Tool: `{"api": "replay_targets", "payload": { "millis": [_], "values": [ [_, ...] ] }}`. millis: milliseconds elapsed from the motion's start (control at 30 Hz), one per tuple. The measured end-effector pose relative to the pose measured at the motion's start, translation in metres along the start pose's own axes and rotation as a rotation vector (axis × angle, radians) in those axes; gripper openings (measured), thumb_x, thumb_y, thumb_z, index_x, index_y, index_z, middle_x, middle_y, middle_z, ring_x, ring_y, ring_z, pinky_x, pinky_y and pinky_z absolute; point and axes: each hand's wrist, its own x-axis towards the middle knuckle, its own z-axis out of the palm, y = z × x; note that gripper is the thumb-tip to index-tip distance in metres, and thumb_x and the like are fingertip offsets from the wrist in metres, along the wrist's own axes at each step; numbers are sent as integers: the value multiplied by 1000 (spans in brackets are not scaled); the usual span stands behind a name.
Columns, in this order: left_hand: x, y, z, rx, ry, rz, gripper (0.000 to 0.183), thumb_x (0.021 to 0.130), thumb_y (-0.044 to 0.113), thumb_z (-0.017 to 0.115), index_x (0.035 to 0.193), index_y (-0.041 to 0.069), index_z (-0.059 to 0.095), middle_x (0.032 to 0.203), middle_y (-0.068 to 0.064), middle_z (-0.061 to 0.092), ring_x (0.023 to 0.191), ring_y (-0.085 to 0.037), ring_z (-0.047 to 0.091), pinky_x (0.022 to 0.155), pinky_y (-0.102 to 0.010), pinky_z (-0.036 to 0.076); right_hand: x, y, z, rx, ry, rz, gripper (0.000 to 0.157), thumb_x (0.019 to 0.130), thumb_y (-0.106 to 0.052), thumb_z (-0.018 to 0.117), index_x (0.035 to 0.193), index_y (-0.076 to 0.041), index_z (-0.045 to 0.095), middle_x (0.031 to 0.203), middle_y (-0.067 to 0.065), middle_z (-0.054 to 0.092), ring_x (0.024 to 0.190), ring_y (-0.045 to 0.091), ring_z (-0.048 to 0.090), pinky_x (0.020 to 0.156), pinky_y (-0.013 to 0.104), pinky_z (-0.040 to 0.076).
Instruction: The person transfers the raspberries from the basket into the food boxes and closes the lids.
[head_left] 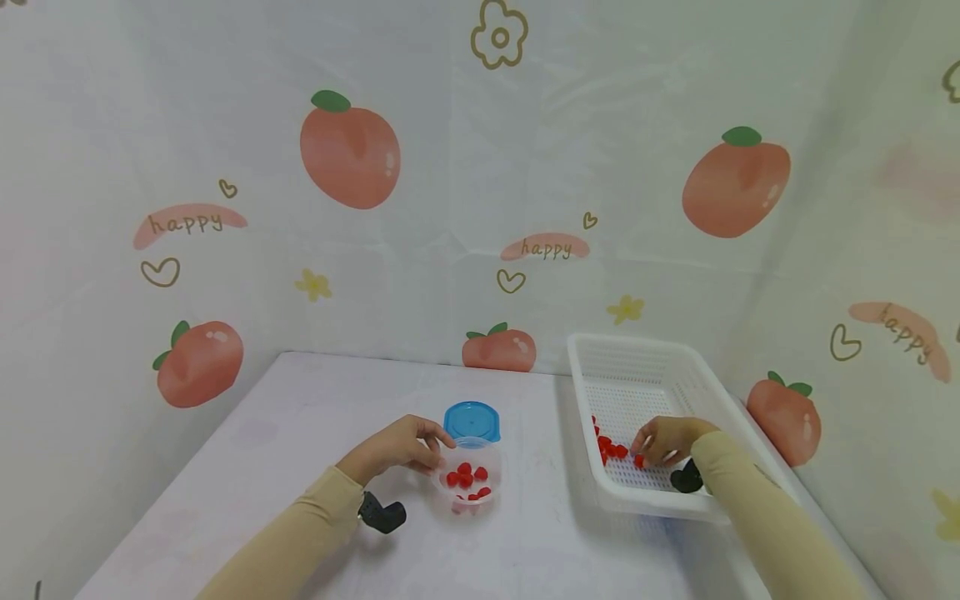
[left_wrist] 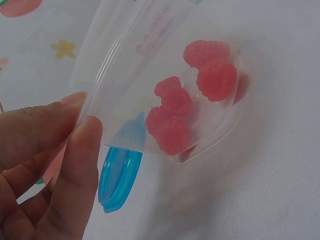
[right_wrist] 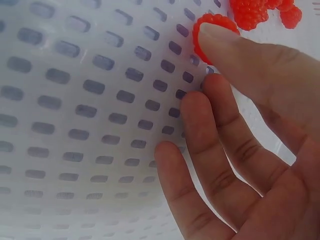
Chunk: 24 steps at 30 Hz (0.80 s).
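My left hand [head_left: 401, 443] pinches the rim of a clear plastic container [left_wrist: 122, 95] between thumb and fingers. Inside it lie several red raspberries [left_wrist: 216, 79], bunched toward the bottom. Over at the right, my right hand [head_left: 666, 440] reaches down into a white perforated basket [head_left: 582, 398]. Its thumb presses on one raspberry [right_wrist: 212, 29], seen in the right wrist view, and the index finger is hidden behind. The other fingers are spread near the basket's holes. More raspberries [right_wrist: 248, 12] lie in the basket beside that hand.
A blue lid [head_left: 471, 419] lies on the white table [head_left: 375, 383] just behind the container. Tall basket walls surround the right hand. A printed cloth backdrop [head_left: 420, 275] stands at the table's far edge. Each wrist carries a dark camera mount [head_left: 382, 514].
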Motion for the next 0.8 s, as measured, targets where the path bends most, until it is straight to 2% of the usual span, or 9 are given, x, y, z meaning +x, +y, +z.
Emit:
{"api": "replay_targets", "payload": {
  "millis": [333, 500, 667, 800],
  "values": [
    [-1, -1, 0, 4, 5, -4, 28, 82, 4, 73, 109, 2, 69, 80, -6, 58, 66, -15, 62, 68, -30, 59, 8, 0, 2, -43, 9, 2, 17, 79, 3, 67, 95, -2, 66, 82, 0, 60, 71, 13, 52, 70, 29, 51],
    [-1, 0, 0, -3, 0, -7, 28, 81, 4, 73, 109, 1, 69, 81, -6, 58, 66, -15, 62, 69, -30, 59, 9, 1, -1, -26, 20, -5, 16, 79, 3, 67, 94, -2, 66, 85, 1, 62, 77, 15, 54, 73, 31, 52],
    [-1, 0, 0, -2, -2, -6, 28, 81, 4, 73, 109, 1, 69, 80, -6, 58, 67, -15, 62, 69, -30, 59, 8, 5, -10, 62, 43, -132, 20, 81, 2, 65, 101, 5, 61, 85, 1, 63, 82, 13, 57, 75, 32, 52],
    [0, 0, 0, 1, -2, -6, 29, 82, 3, 72, 110, 0, 68, 80, -6, 58, 66, -15, 62, 69, -31, 59, 8, 6, -19, 161, 69, -267, 33, 86, -5, 67, 113, 11, 55, 92, 0, 65, 91, 14, 61, 85, 38, 55]
  ]
}}
